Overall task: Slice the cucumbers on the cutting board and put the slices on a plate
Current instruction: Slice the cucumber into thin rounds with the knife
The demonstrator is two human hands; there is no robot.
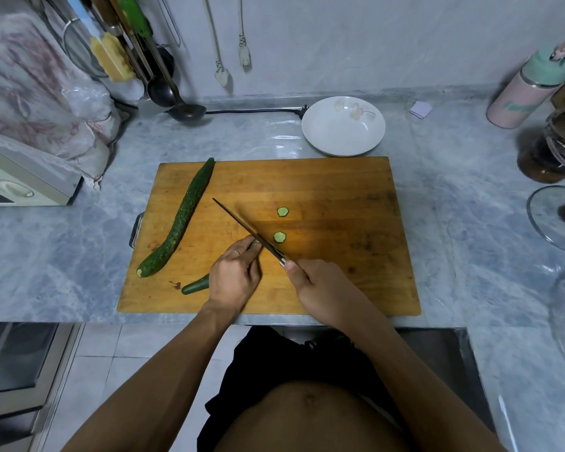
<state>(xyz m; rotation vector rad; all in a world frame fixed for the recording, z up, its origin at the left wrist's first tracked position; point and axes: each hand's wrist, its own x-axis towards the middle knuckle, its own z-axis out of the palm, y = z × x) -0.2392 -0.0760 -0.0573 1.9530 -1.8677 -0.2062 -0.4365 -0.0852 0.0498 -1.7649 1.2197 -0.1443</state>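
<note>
A wooden cutting board (323,190) lies on the grey counter. A long whole cucumber (180,216) rests along its left side. My left hand (234,275) grips a second cucumber (196,285), mostly hidden under the hand, its end poking out at the lower left. My right hand (317,285) holds a knife (242,226) whose blade runs up and left, its edge at the cucumber beside my left fingertips. Two thin slices (282,211) (279,236) lie on the board right of the blade. A white plate (343,125) with a floral print sits beyond the board.
A covered appliance (30,125) stands at the left, hanging utensils and a ladle (183,106) behind it. A pink-green flask (529,83), a dark jar (555,148) and glass lids (555,216) crowd the right side. A power cord (252,110) runs along the back.
</note>
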